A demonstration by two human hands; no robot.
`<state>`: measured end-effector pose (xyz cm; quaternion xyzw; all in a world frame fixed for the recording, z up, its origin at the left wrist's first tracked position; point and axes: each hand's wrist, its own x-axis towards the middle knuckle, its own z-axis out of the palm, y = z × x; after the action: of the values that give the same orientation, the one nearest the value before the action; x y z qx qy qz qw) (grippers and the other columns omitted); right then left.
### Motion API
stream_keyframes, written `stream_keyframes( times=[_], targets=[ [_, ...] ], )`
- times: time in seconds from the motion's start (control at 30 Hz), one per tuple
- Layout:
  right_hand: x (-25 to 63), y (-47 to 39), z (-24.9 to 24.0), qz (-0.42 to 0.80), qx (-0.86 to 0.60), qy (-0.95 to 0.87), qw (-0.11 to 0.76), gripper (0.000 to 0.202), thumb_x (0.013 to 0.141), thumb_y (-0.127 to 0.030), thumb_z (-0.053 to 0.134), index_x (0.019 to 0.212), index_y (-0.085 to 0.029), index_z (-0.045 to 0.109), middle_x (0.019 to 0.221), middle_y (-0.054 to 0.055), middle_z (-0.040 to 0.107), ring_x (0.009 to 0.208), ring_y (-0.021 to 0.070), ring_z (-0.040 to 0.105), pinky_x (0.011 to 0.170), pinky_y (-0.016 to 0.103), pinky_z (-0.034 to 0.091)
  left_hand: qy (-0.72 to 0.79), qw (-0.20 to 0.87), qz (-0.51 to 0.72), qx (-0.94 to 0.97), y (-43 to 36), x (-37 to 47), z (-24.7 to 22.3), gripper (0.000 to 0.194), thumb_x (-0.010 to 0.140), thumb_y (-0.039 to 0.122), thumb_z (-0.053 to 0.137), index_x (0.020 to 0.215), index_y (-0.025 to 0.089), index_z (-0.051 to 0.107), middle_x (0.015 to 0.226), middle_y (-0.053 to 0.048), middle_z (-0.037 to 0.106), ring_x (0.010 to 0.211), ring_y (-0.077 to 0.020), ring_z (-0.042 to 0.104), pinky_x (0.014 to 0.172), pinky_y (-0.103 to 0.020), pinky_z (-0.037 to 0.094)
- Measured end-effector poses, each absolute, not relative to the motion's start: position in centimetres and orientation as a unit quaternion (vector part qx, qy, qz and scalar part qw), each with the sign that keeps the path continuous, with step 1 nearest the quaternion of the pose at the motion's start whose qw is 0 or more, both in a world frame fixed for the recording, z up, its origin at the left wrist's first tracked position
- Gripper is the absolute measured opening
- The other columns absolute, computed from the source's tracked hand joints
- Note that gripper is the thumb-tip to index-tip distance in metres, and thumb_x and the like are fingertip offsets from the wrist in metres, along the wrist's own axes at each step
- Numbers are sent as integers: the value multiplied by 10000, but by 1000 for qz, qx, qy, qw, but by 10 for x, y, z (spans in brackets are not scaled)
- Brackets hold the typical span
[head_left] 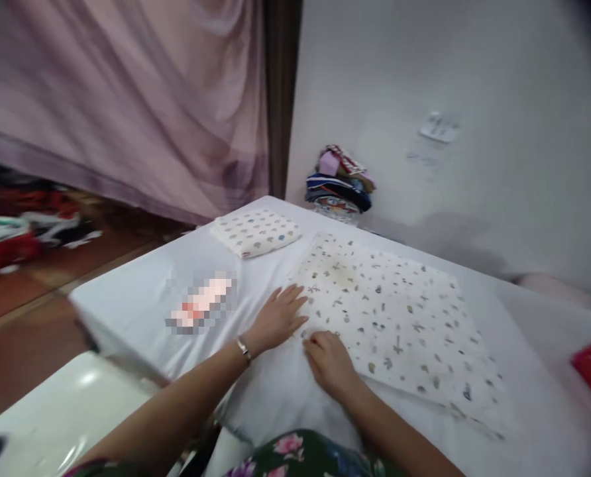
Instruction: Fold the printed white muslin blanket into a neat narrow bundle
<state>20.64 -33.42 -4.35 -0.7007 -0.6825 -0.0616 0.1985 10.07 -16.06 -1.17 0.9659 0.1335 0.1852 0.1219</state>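
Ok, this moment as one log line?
left hand: splayed at left edge of spread cloth | right hand: curled by near-left corner | folded cloth: farther back, left

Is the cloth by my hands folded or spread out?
Spread out: the printed cloth lies flat and wide on the white sheet. Whether it's doubled over, I can't tell.

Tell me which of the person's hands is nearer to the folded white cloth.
Left. The left hand is on the near side of the folded white cloth, apart from it; the right hand is farther off, lower in the picture and further right.
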Motion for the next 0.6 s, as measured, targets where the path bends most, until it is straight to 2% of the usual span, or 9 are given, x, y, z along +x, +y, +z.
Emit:
stream_keyframes(
  times=[0.1,0.27,0.4,0.53,0.6],
  targets=[
    [204,-335,-41,-76,-709,-674,194,190,909,-176,424,975,-188,601,875,48,562,797,180,461,712,308,373,174,91,121,973,-149,108,-33,503,846,450,471,1292,218,474,1419,-117,391,1326,-275,319,1058,-516,265],
    [203,-337,-43,-97,-719,-664,180,145,881,-164,459,969,-182,573,901,47,564,832,188,457,712,312,361,196,74,72,975,-131,109,-47,574,858,477,384,1357,194,403,1464,-89,307,1366,-260,230,1084,-501,206],
    [203,-334,-47,-115,-721,-663,165,102,825,-176,512,917,-186,553,893,36,564,819,190,464,704,314,358,228,68,47,970,-137,115,-39,580,834,477,387,1345,206,424,1452,-91,332,1349,-290,265,1042,-542,258],
    [207,-333,-46,-102,-722,-662,175,133,812,-211,519,941,-200,552,916,19,584,825,184,484,714,308,379,186,0,119,975,-152,123,-37,560,810,471,419,1304,214,482,1435,-98,363,1346,-311,266,1055,-568,205],
    [212,-340,-43,-79,-712,-671,191,168,823,-235,508,982,-200,552,965,20,595,858,179,497,760,308,398,155,-13,129,979,-157,124,-40,507,813,448,418,1274,260,514,1414,-73,403,1335,-306,291,1057,-563,209]
  ],
)
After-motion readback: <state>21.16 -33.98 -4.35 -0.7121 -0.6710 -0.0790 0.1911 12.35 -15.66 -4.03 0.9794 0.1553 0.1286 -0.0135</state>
